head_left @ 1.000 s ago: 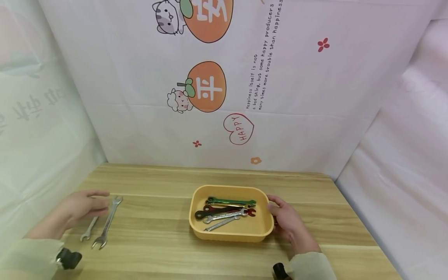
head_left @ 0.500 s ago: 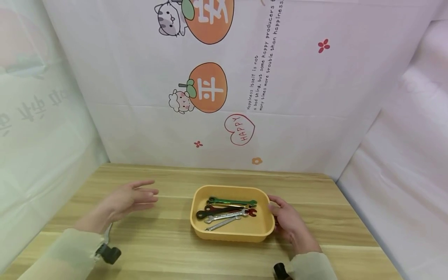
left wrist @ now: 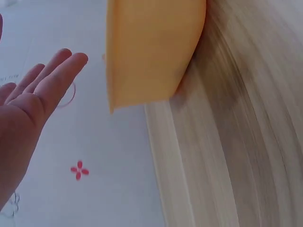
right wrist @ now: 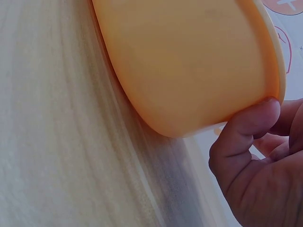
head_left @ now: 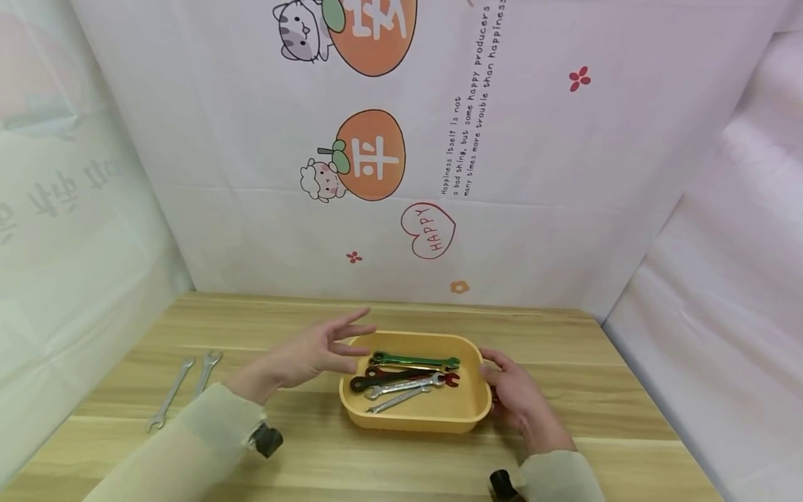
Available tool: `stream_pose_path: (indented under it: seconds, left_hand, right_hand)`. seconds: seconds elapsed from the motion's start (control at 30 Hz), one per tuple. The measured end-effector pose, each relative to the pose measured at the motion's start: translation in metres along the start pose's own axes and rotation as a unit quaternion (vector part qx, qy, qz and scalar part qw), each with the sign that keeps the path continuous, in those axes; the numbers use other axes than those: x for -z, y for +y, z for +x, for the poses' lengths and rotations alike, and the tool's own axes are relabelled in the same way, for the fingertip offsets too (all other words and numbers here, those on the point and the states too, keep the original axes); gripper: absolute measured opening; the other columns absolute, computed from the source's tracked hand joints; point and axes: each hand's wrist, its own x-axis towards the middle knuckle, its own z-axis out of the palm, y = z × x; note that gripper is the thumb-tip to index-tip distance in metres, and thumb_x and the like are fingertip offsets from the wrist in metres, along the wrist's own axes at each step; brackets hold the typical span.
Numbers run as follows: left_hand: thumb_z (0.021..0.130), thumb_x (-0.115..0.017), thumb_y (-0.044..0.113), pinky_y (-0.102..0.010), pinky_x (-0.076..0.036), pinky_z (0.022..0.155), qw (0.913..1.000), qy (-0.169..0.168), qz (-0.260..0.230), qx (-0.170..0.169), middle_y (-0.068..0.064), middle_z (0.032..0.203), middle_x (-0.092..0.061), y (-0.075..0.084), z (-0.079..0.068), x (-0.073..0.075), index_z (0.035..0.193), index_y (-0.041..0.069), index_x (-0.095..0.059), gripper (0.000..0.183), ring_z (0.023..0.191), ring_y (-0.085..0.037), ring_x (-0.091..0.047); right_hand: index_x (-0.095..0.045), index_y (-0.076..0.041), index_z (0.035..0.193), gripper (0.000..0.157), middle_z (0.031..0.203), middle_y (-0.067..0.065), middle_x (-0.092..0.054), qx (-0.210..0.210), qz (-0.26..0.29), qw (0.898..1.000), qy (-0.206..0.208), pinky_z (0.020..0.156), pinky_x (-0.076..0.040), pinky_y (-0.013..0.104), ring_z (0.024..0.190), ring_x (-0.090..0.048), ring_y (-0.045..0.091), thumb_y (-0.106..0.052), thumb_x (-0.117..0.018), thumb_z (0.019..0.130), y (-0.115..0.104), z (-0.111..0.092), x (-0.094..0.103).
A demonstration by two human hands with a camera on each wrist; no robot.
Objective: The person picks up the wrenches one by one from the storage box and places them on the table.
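Observation:
A yellow plastic bin [head_left: 456, 404] sits on the table with several wrenches inside: a green wrench [head_left: 415, 360], a gold one, a red one, a black wrench [head_left: 383, 382] and silver ones. My left hand [head_left: 311, 357], fingers spread and holding nothing, is over the bin's left end. In the left wrist view its straight fingers stand apart from the bin's wall [left wrist: 151, 52]. At the opposite end my right hand [head_left: 519, 394] holds the bin; the right wrist view has the thumb [right wrist: 255, 116] pressed to the wall near the rim, the other fingers partly hidden.
On the table's left lie two silver wrenches, one whole wrench [head_left: 171, 394] and another wrench [head_left: 207, 369] partly covered by the left sleeve [head_left: 188, 439]. White printed cloth [head_left: 533, 174] walls off the wooden table [head_left: 564, 341] at the back and both sides.
My left hand has swept right from beside the loose wrenches to the bin's left end, uncovering those wrenches. My right hand and the bin have stayed in place.

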Motion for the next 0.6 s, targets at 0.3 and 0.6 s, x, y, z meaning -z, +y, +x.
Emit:
stream_pose_path:
  seconds: [0.3, 0.6]
  left_hand:
    - [0.086, -0.075, -0.003, -0.037, -0.056, 0.084, 0.9966, -0.048, 0.061, 0.026, -0.003, 0.156, -0.037, -0.013, 0.036, -0.038, 0.158, 0.038, -0.02, 0.1, 0.127, -0.033, -0.052]
    - [0.082, -0.078, -0.005, -0.027, -0.055, 0.08, 0.9849, -0.062, 0.151, 0.057, -0.01, 0.146, -0.051, -0.023, 0.053, -0.057, 0.159, 0.022, -0.027, 0.096, 0.1, -0.024, -0.067]
  right_hand:
    - [-0.05, -0.018, 0.145, 0.039, 0.101, 0.02, -0.061, -0.001, 0.005, 1.0, 0.003, 0.051, -0.049, 0.03, 0.066, -0.058, 0.02, -0.018, -0.047, 0.106, 0.0, 0.001, -0.001]
    - [-0.049, -0.018, 0.146, 0.039, 0.097, 0.019, -0.062, -0.003, 0.004, 1.0, 0.001, 0.048, -0.045, 0.028, 0.063, -0.057, 0.018, -0.018, -0.046, 0.106, -0.001, 0.001, -0.001]
